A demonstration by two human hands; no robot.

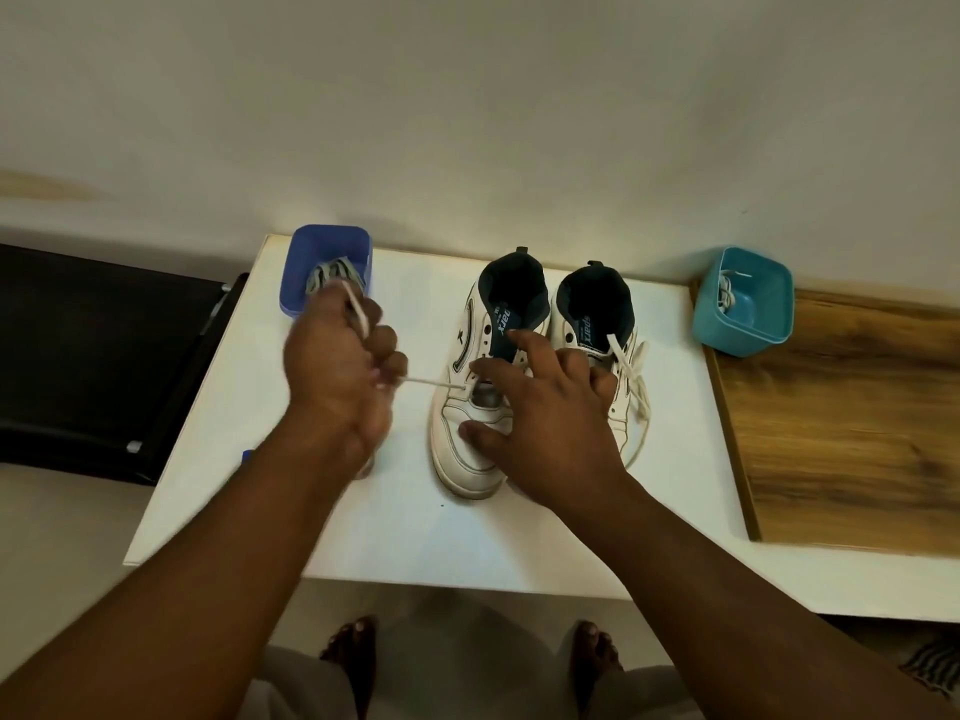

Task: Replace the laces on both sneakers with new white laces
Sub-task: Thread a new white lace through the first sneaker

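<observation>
Two white sneakers stand side by side on a white table [395, 537], toes toward me. My left hand [340, 374] grips a white lace [434, 383] that runs taut from a low eyelet of the left sneaker [462, 449]; the lace's end sticks up out of my fist. My right hand [545, 423] rests on that sneaker with fingers spread, thumb on the toe. The right sneaker [597, 324] is laced with a white lace [631, 371], partly hidden behind my right hand.
A blue tub [324, 246] at the table's back left holds grey laces. A teal tub [743, 304] with a white lace sits at the back right on a wooden surface [841, 433]. A black chair [93, 350] stands left of the table. A wall is close behind.
</observation>
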